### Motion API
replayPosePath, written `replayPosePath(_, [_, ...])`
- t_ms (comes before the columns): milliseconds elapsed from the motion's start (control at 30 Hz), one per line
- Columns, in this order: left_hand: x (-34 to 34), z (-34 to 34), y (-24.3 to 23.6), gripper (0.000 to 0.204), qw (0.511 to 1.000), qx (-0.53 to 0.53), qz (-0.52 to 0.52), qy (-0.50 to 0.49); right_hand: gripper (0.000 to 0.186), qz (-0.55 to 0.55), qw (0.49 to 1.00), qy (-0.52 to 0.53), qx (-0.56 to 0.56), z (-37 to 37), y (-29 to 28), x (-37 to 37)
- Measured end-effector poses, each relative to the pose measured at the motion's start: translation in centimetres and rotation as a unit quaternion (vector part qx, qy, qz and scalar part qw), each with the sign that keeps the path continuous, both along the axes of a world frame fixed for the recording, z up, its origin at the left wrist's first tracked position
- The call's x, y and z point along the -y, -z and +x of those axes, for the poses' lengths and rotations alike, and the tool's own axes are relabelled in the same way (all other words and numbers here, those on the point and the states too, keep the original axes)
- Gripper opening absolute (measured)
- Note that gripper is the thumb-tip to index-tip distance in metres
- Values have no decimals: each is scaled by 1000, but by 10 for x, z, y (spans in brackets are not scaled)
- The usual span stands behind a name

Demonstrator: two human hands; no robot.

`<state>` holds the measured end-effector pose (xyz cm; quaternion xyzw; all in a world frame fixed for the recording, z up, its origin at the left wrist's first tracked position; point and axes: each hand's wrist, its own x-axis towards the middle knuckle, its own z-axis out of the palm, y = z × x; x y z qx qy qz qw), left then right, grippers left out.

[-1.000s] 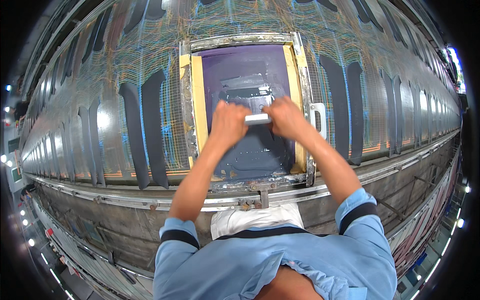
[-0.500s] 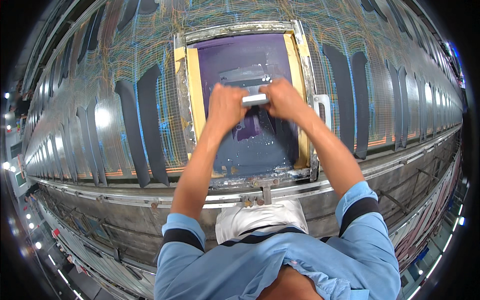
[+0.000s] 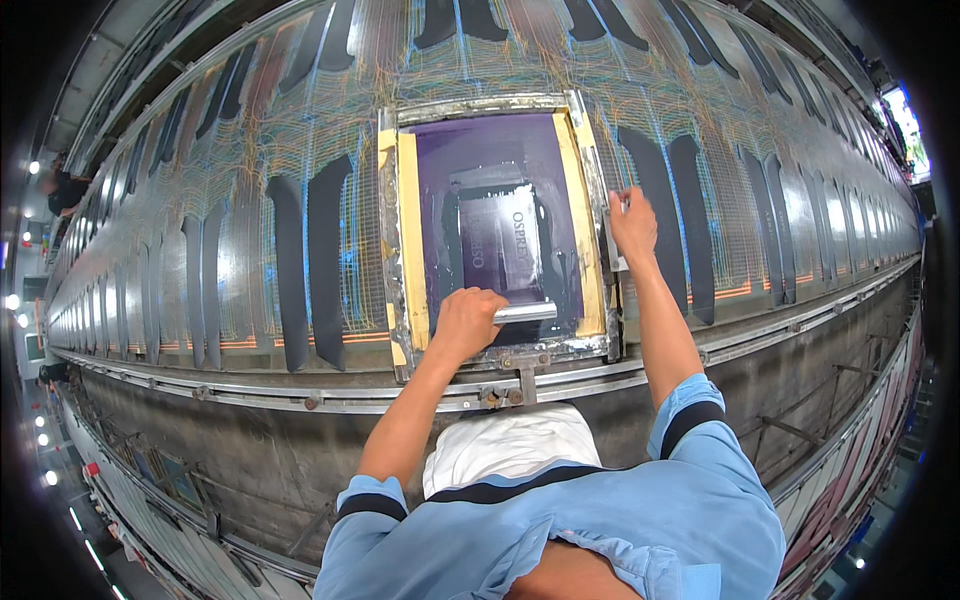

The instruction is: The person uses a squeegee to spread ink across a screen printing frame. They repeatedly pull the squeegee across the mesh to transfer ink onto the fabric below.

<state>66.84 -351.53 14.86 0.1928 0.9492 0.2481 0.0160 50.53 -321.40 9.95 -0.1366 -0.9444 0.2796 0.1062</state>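
A screen-printing frame (image 3: 480, 105) with yellow tape, purple mesh, dark wet ink and pale lettering lies on the long print table. My left hand (image 3: 464, 322) is closed on the left end of a silver squeegee bar (image 3: 527, 310) near the frame's near end. At the frame's right side, my right hand (image 3: 633, 225) has curled fingers on the white side handle (image 3: 618, 262). Dark cut fabric pieces (image 3: 328, 260) lie in pairs along the table, on both sides of the frame.
A metal rail (image 3: 250, 394) with bolted fittings runs along the table's near edge, in front of my body. More dark pieces (image 3: 455, 25) lie along the far side. A person in dark clothing (image 3: 68, 192) is at the far left edge.
The squeegee has moved toward me with my left hand. My right hand has let go of it and moved right to the frame's handle. The frame appears lower in the picture than half a second ago.
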Motion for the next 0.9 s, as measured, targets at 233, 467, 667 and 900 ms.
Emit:
replayPosePath(233, [16, -90, -26, 16, 995, -77, 50, -27, 31, -151, 986, -31, -68, 9, 10, -5])
replayPosePath(467, [17, -161, -34, 15, 997, -77, 13, -23, 30, -189, 979, -41, -66, 9, 6, -10])
replayPosePath(667, [2, -63, -5, 37, 984, -172, 25, -27, 32, -173, 983, -36, -45, 11, -22, -12])
replayPosePath(900, [23, 67, -20, 42, 982, -160, 42, -89, 32, -183, 979, -69, -52, 3, -63, 41])
